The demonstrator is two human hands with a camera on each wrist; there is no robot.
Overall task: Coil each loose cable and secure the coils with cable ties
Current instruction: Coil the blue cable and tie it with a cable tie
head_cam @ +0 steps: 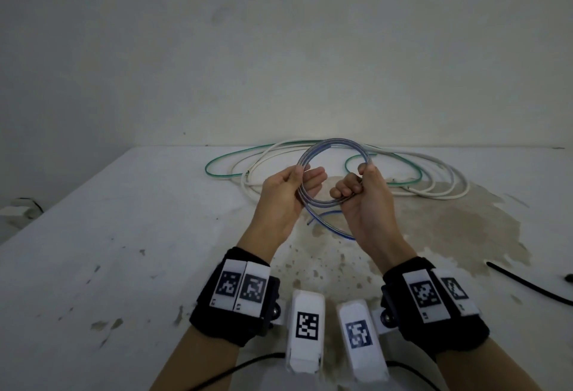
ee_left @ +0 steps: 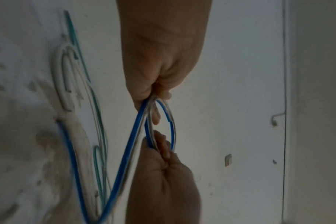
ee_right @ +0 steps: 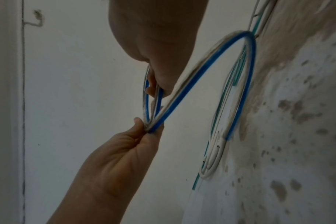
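Both hands hold a coil of clear cable with a blue stripe (head_cam: 335,140) up above the white table (head_cam: 124,235). My left hand (head_cam: 305,178) pinches the coil's left side between thumb and fingers. My right hand (head_cam: 353,183) grips the right side with its fingers curled round the strands. A loose blue tail (head_cam: 344,229) drops from the coil onto the table below the hands. In the left wrist view the striped cable (ee_left: 132,136) runs between the left hand (ee_left: 155,97) and the right hand (ee_left: 163,148). The right wrist view shows the cable (ee_right: 201,60) looping down towards the table.
A loose white cable (head_cam: 449,195) and a green cable (head_cam: 217,173) lie tangled on the table behind the hands, near the wall. A thin black strip (head_cam: 527,285) lies at the right edge. A large brown stain (head_cam: 465,229) marks the table. The table's left edge runs diagonally.
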